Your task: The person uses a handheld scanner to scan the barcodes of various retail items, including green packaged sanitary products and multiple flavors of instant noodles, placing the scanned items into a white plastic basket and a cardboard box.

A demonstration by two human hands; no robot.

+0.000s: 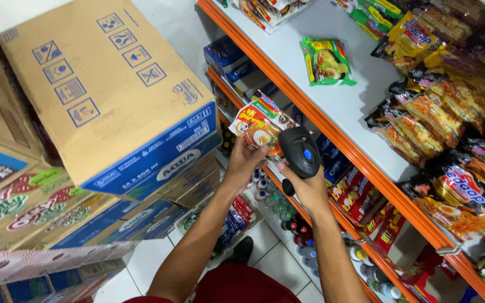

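We see the left hand [246, 160] raised in front of the shelving, its fingers pinching the lower edge of a white-and-red noodle packet [259, 124] so that the printed face stays free and tilts toward the device beside it; the right hand [310, 191] is closed around the grip of a black handheld scanner [300, 150], whose head with its small blue button sits just beside the packet, almost touching its right edge, presumably so the reading window can face the wrapper; both are held in the air just off the orange front edge of the top shelf [332, 95], not resting on anything. On that pale shelf a lone green noodle packet [326, 60] lies flat near the front edge, well apart from the rows of dark and orange noodle packets [422, 120] stacked toward the shelf's right side and back; lower shelves carry blue packs [228, 56] and red packs [360, 196], and small bottles [276, 202] stand near the tiled floor. To the left, a large brown carton with a blue band [113, 95] sits tilted on a stack of other printed cartons [29, 207], leaving only a narrow aisle in which the arms work.
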